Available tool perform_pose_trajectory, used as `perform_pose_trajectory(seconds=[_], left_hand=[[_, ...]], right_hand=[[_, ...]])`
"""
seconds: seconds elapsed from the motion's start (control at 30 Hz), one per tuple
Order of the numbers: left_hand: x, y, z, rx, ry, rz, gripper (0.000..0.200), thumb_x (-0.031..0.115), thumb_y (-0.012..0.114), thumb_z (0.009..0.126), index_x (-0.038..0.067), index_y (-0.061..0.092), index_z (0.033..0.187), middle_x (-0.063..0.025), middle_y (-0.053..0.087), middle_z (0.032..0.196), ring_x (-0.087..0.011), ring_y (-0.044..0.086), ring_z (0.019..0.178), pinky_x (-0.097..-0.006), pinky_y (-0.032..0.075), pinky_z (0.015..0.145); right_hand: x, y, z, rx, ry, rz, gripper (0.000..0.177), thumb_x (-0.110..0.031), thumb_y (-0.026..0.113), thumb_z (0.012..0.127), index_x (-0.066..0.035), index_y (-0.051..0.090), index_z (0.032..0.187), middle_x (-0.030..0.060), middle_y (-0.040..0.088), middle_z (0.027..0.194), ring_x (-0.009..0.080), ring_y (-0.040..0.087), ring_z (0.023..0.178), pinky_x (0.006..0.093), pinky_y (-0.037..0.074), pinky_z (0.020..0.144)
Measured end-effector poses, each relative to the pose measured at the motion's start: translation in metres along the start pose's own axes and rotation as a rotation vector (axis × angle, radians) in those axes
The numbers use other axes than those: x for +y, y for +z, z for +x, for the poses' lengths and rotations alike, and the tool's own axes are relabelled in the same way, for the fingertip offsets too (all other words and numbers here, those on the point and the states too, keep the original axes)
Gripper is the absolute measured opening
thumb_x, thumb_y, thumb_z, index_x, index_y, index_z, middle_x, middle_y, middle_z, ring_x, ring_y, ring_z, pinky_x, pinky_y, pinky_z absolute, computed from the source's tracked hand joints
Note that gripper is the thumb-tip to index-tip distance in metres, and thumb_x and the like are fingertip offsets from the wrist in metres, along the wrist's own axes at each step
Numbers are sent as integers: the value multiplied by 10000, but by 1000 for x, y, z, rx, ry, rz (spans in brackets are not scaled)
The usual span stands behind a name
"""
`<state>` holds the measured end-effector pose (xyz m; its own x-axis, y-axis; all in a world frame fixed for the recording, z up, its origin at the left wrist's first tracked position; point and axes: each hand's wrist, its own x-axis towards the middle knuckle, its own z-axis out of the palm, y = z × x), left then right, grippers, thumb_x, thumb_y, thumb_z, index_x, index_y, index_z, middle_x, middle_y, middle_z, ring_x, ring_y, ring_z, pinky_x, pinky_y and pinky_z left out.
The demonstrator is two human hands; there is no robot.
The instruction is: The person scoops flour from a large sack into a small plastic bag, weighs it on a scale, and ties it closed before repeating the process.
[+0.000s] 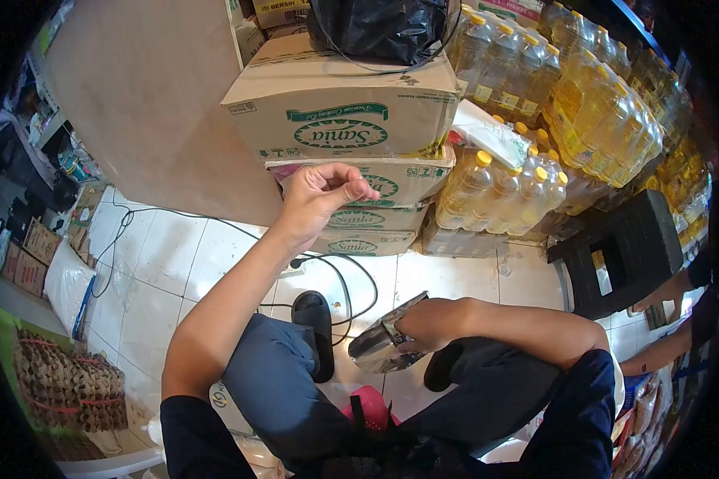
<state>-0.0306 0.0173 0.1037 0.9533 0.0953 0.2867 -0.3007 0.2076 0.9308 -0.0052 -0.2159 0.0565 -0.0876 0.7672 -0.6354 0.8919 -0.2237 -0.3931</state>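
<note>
Silvery packet (379, 345) is held low in the view, at about six o'clock from the centre, just above the white tiled floor (168, 255) and between the seated person's knees. It is clasped at its three o'clock end by the right hand (433, 323), whose fingers are wrapped over the top edge. The packet is judged to be light, soft and crinkly, with a slick film skin. A hold across a flat end, thumb over and fingers under, is judged safest, since a squeeze at the middle could crush whatever is inside.

The left hand (321, 198) is raised at about twelve o'clock from the packet, well apart from it. Its fingertips are drawn together in a pinch, and whether anything small is caught between them cannot be told.

A black sandal (315, 323) and a black cable (351, 279) are seen at nine to ten o'clock of the packet. Stacked cartons (339, 112) are seen at twelve o'clock, oil bottles (503, 191) at one o'clock, a black stool (627, 247) at three o'clock, and egg trays (68, 383) at eight o'clock. Another person's arm (663, 291) is seen beside the stool.
</note>
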Motion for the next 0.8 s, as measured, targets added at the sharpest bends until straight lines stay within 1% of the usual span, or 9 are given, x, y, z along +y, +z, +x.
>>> perform_pose_trajectory(seconds=[0.1, 0.2, 0.3, 0.4, 0.5, 0.6, 0.7, 0.8], left_hand=[[6, 8, -2, 15, -13, 32, 100, 147, 637, 854, 54, 617, 821, -62, 645, 816, -187, 637, 841, -329, 501, 825], [10, 12, -4, -22, -13, -11, 132, 169, 604, 883, 49, 603, 826, -56, 632, 805, -199, 637, 838, -338, 503, 817], [12, 17, -6, -30, 10, -47, 213, 212, 533, 935, 54, 564, 795, -24, 568, 725, -200, 631, 829, -339, 503, 801], [15, 23, -4, 22, -2, -88, 315, 271, 469, 969, 85, 476, 716, 7, 448, 641, -177, 594, 752, -335, 500, 781], [14, 20, -2, 85, -6, -74, 387, 332, 440, 976, 117, 385, 660, 17, 361, 609, -145, 532, 683, -322, 490, 761], [12, 16, -2, 134, -1, -42, 412, 358, 441, 973, 125, 345, 648, 17, 347, 606, -132, 490, 653, -312, 483, 746], [9, 12, -4, 86, 7, -116, 414, 382, 448, 968, 117, 373, 659, 17, 370, 620, -132, 504, 673, -307, 480, 733], [14, 18, -5, 107, -37, -144, 359, 348, 512, 945, 107, 436, 691, 15, 433, 656, -125, 522, 699, -295, 481, 734]], right_hand=[[0, 0, 0, -14, 3, -20, 412, -353, 558, 875, 50, 643, 885, 227, 645, 846, 387, 621, 826, 446, 491, 749], [3, 2, 2, -28, -1, -17, 412, -375, 557, 884, 23, 610, 972, 223, 633, 851, 385, 615, 840, 443, 486, 756], [3, 3, 2, 10, 4, -16, 402, -356, 549, 877, 33, 648, 901, 223, 648, 863, 382, 623, 828, 442, 491, 754], [2, 2, 2, -7, 25, -7, 410, -363, 547, 879, 33, 648, 907, 223, 648, 873, 381, 623, 834, 441, 491, 756], [6, 5, 3, 5, 0, 1, 418, -372, 543, 881, 31, 649, 910, 220, 649, 877, 377, 623, 838, 442, 490, 757], [8, 7, 3, 17, -16, -6, 423, -380, 538, 884, 28, 651, 907, 217, 650, 868, 376, 623, 834, 444, 488, 759], [7, 6, 3, 1, 9, -14, 428, -388, 536, 885, 24, 652, 902, 215, 649, 856, 377, 623, 828, 445, 489, 757], [9, 6, 5, -1, -9, -45, 432, -393, 537, 885, 24, 652, 899, 216, 648, 854, 378, 623, 827, 444, 490, 753]])
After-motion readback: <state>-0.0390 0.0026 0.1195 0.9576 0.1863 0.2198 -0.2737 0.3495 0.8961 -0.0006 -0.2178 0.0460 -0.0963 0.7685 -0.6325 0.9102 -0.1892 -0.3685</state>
